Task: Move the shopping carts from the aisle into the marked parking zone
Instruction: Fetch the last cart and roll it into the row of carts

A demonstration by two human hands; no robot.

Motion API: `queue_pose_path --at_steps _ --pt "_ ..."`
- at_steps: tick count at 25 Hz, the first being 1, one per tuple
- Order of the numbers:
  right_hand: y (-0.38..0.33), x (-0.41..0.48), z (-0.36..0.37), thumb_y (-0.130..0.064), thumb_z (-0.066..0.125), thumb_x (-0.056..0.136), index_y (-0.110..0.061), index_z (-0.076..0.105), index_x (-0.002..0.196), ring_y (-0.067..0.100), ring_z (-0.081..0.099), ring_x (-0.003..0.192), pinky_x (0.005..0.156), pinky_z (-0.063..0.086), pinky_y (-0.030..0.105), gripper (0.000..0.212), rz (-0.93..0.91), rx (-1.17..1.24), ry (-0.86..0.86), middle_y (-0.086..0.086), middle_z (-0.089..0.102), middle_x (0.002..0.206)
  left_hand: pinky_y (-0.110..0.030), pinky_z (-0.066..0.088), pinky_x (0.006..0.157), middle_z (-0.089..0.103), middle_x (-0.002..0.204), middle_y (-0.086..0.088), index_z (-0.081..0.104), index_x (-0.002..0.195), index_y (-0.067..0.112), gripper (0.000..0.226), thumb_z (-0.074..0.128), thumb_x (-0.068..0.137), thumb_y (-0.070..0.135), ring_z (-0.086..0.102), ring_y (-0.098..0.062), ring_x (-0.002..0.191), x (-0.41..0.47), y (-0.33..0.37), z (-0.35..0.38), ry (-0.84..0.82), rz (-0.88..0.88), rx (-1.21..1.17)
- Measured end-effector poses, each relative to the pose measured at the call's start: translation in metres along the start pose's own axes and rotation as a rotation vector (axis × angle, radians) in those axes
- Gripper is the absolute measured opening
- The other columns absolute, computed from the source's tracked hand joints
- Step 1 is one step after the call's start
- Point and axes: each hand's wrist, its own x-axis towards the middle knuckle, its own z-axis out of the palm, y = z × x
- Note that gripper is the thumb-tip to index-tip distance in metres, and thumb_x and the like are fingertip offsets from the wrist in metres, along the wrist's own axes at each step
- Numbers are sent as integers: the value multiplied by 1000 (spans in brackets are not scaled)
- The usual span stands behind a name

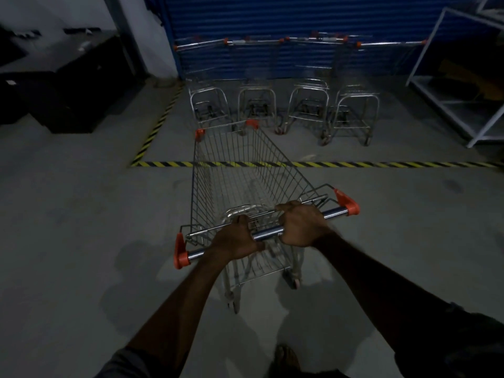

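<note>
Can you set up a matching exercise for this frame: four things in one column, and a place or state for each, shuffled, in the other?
Things:
1. Handle bar
2. Parked carts
3. Striped floor tape
4. White shelving frame

Places or states:
A. Lined up in front of the blue shutter
B. Standing at the far right
C. Gripped by the left hand and the right hand
D. Running across the floor, under the front half of the pushed cart

Pairs: 1-C, 2-A, 3-D, 4-B
</note>
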Motion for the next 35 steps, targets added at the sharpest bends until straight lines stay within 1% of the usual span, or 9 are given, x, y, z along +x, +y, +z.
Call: queue_pose_path --at_steps 3,9,14,16,19,22,26,30,35 --pt "16 57 0 -50 42 62 -16 79 84 25 67 97 74 57 33 54 -51 12 4 0 73 113 -41 53 94 50 144 -7 40 144 17 98 74 66 65 59 -30 119 44 -8 -23 26 -32 2" --pt "34 172 -3 -48 37 60 -17 78 89 26 65 102 76 58 36 60 -106 41 3 2 72 115 -43 51 97 49 146 -10 39 147 14 100 76 69 64 57 -32 123 129 -35 -70 54 -67 -15" --pt "32 265 -9 -42 55 56 -17 80 86 27 69 95 72 58 33 47 -128 44 69 2 75 115 -42 52 96 51 145 -9 41 145 13 96 76 71 64 58 -32 123 201 -73 -110 108 -86 -1" --pt "26 304 -12 -42 52 58 -16 79 84 28 70 93 72 58 34 46 -146 38 81 4 75 113 -40 51 96 51 145 -10 41 145 12 93 75 74 61 58 -33 123 227 -92 -129 127 -88 3" --pt "14 369 -10 -45 42 60 -16 79 86 28 70 97 76 58 35 54 -137 32 67 3 74 118 -39 50 96 50 145 -10 40 145 12 92 76 76 60 57 -34 124 268 -128 -160 135 -75 0" --pt "-7 429 -15 -44 46 60 -17 80 91 26 68 106 84 57 37 53 -121 46 55 2 71 126 -41 50 97 47 148 -10 36 148 11 96 73 77 63 56 -33 125 305 -169 -196 115 -56 17" --pt "-33 508 -22 -45 48 61 -17 80 87 27 68 107 85 57 38 50 -99 42 25 4 72 123 -42 52 95 49 145 -9 41 145 13 95 74 73 66 59 -33 122 352 -221 -245 101 -46 33" --pt "-49 597 -12 -49 37 65 -18 78 89 26 65 113 91 54 40 57 -116 9 -11 2 72 119 -44 53 95 49 146 -9 43 145 14 96 71 70 68 60 -33 122 400 -268 -290 114 -44 49" --pt "-62 696 -17 -49 43 62 -21 76 90 24 67 100 81 57 36 53 -71 11 23 -5 71 113 -41 52 97 52 145 -10 45 146 13 91 75 74 60 59 -32 123 471 -317 -340 157 -60 55"
